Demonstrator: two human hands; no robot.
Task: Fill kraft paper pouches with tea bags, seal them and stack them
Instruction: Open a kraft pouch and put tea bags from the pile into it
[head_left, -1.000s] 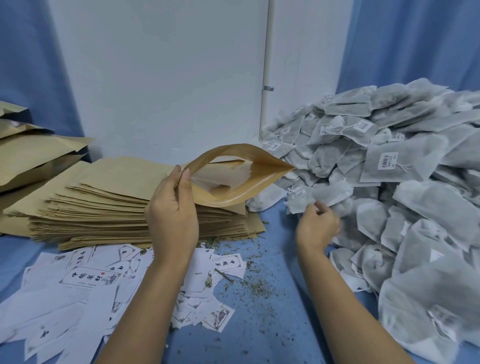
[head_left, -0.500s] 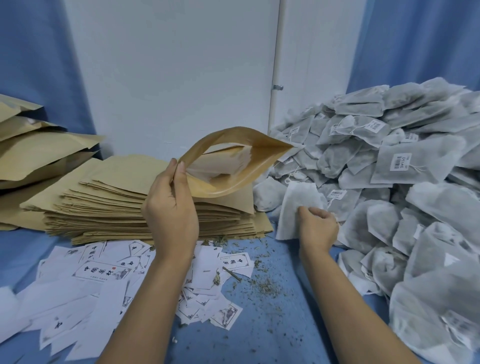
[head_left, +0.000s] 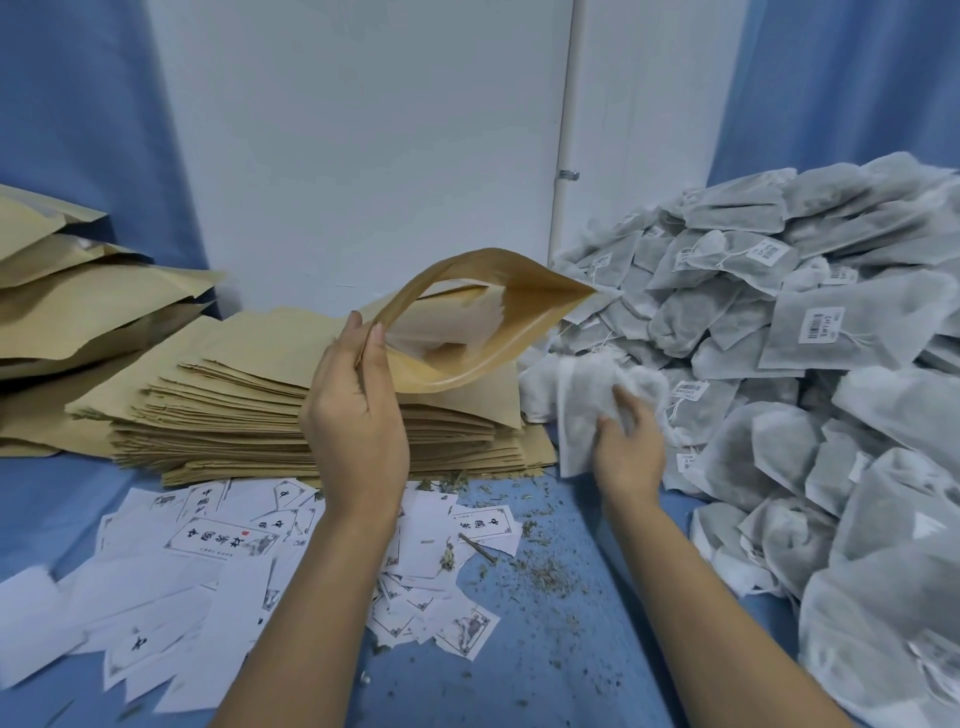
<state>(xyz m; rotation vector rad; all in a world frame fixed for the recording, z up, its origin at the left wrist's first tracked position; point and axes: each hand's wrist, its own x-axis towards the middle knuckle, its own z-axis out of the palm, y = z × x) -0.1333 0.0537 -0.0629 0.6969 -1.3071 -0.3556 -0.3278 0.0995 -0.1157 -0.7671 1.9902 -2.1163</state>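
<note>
My left hand (head_left: 356, 410) pinches the left corner of a kraft paper pouch (head_left: 498, 291), holding it up with its mouth spread wide toward the right. My right hand (head_left: 626, 447) grips a white tea bag (head_left: 582, 410), lifted just below and to the right of the pouch mouth. A big heap of grey-white tea bags (head_left: 810, 353) with barcode tags fills the right side. A thick stack of flat kraft pouches (head_left: 249, 395) lies behind my left hand.
Fuller kraft pouches (head_left: 78, 306) are piled at the far left. Loose white printed labels (head_left: 218, 540) and dried herb crumbs (head_left: 540, 571) are scattered over the blue table. A white wall panel stands behind.
My right hand took a tea bag from the heap's edge and raised it toward the open pouch mouth. My left hand kept holding the pouch open.
</note>
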